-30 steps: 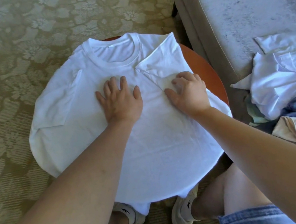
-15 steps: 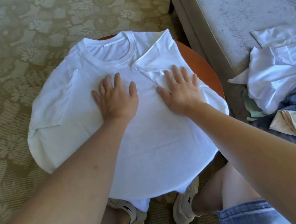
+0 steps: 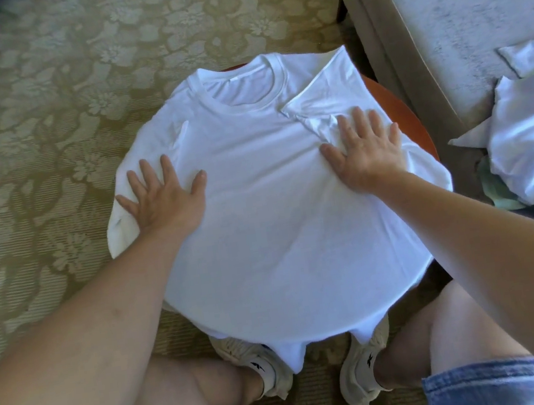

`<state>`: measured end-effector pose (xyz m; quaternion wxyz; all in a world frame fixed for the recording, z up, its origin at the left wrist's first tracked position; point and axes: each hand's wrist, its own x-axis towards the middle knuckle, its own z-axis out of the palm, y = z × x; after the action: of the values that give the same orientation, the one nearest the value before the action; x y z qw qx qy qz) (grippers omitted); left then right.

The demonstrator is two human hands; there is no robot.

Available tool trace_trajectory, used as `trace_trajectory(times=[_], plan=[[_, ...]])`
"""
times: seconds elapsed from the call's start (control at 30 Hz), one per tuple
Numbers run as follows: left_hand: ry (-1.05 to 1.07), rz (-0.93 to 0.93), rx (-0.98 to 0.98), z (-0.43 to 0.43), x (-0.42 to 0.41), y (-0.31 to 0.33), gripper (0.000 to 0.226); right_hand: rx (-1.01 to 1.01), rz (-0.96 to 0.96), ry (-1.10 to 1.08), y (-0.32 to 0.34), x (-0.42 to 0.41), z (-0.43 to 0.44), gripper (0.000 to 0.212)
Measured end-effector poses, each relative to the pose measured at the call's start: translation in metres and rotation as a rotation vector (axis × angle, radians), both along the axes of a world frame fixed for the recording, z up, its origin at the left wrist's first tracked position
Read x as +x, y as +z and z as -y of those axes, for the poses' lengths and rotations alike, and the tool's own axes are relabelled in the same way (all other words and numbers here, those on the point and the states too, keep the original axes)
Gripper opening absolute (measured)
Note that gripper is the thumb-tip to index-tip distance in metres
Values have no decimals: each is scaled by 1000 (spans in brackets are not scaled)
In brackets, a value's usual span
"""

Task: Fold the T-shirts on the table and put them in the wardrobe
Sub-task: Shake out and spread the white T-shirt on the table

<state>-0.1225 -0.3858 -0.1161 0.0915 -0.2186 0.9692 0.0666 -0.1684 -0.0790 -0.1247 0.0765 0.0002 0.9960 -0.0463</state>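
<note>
L hand (image 3: 164, 197): flat, fingers spread, pressing shirt (image 3: 260, 210) at its left edge, gripping nothing. Shirt lies spread, collar far side, over round table (image 3: 417, 124). R hand (image 3: 363, 149): flat, fingers spread, on the folded-in sleeve; clothes pile (image 3: 532, 134) on sofa (image 3: 439, 20), far right.

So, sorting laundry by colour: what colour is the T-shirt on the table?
The T-shirt is plain white, best seen in the head view.

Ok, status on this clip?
Left hand, right hand flat on white T-shirt, round brown table. Right sleeve folded in. Clothes heap aside on grey sofa.
</note>
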Motion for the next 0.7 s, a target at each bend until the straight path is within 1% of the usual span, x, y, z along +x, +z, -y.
trace_trajectory(times=[0.33, 0.47, 0.53, 0.6, 0.63, 0.67, 0.7], plan=[[-79, -65, -24, -7, -49, -5, 83, 43, -25, -72, -1, -30, -24, 74], [-72, -105, 0, -8, -56, -6, 82, 44, -20, -81, -2, -37, -23, 73], [-74, -136, 41, -8, -53, -4, 80, 21, 26, -78, 1, -38, -23, 74], [-68, -246, 117, -6, -44, -1, 79, -23, 83, -82, 7, -36, -24, 79], [-69, -322, 146, -4, -36, 1, 78, -62, 69, -96, 11, -32, -25, 82], [-78, -393, 156, -1, -27, 3, 77, -116, 6, -120, 16, -24, -28, 85], [-86, -452, 151, 4, -15, 5, 76, -183, -107, -153, 19, -14, -32, 86]])
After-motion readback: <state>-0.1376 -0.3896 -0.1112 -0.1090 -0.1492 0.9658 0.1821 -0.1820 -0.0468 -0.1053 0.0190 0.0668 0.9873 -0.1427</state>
